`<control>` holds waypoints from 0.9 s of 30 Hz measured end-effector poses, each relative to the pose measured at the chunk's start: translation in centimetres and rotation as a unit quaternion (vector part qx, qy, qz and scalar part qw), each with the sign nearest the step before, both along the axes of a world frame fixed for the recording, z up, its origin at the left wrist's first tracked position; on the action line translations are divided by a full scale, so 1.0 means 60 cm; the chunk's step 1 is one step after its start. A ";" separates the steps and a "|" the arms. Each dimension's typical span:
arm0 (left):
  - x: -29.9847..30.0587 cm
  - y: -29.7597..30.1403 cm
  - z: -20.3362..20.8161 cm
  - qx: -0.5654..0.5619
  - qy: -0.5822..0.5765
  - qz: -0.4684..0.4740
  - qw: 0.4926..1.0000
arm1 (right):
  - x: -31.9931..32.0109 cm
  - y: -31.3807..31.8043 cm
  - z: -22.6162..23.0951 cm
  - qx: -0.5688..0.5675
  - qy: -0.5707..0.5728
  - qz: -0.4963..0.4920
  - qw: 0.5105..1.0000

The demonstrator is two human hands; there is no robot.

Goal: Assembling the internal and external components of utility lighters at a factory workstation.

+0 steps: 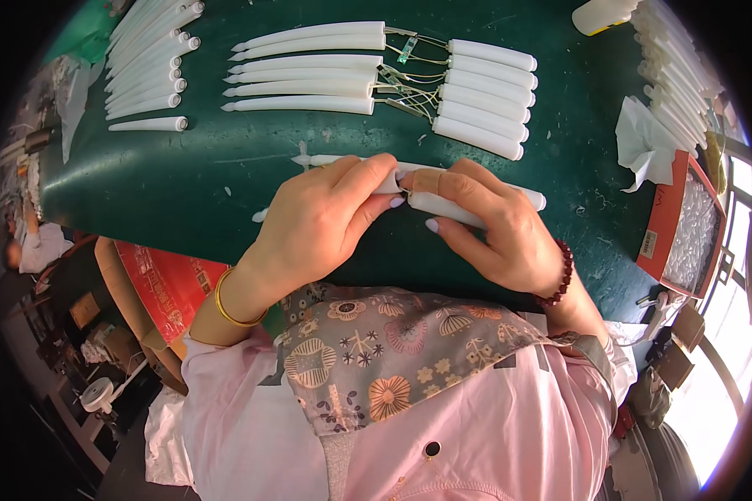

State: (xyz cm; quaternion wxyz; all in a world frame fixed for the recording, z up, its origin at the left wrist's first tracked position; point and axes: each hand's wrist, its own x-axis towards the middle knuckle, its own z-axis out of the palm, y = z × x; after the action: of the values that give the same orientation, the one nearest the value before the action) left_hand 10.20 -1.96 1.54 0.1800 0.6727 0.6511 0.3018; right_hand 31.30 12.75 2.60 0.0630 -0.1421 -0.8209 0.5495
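Note:
Near the table's front edge, my left hand [313, 213] is closed round a white LED taper candle top [384, 185]. A second flame tip [260, 215] pokes out beside my left wrist. My right hand [497, 221] grips a white candle base tube [447, 208], thumb below and fingers above. Fingertips of both hands meet at the narrow gap between the parts; whatever lies inside it is mostly hidden. Another white tube end [533, 199] shows past my right knuckles. Further back, several candle tops [309, 69] lie in a row, joined by thin wires and small green circuit boards [408, 48] to base tubes [485, 93].
White tapered tubes [146, 92] lie stacked at the far left of the green table [175, 184]. At right are more white tubes [673, 75], crumpled white paper [643, 142] and a red box [673, 217] of clear small parts. A red carton [171, 288] stands below the left table edge.

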 end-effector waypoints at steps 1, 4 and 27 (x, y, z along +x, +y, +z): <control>0.001 -0.004 -0.003 -0.024 -0.005 -0.007 1.000 | 0.006 0.003 -0.002 0.001 0.000 0.001 1.000; 0.009 -0.023 -0.001 -0.111 -0.058 -0.031 0.992 | 0.028 0.010 -0.001 -0.021 -0.064 0.092 0.993; 0.035 -0.050 -0.023 0.001 0.005 -0.090 0.996 | 0.063 -0.046 -0.016 0.033 -0.079 0.027 0.996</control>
State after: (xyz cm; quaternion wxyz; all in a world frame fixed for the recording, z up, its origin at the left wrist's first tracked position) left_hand 12.32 -4.99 0.14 0.2027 0.7305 0.5885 0.2810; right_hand 35.08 10.02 1.67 -0.0125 -0.1608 -0.8445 0.5107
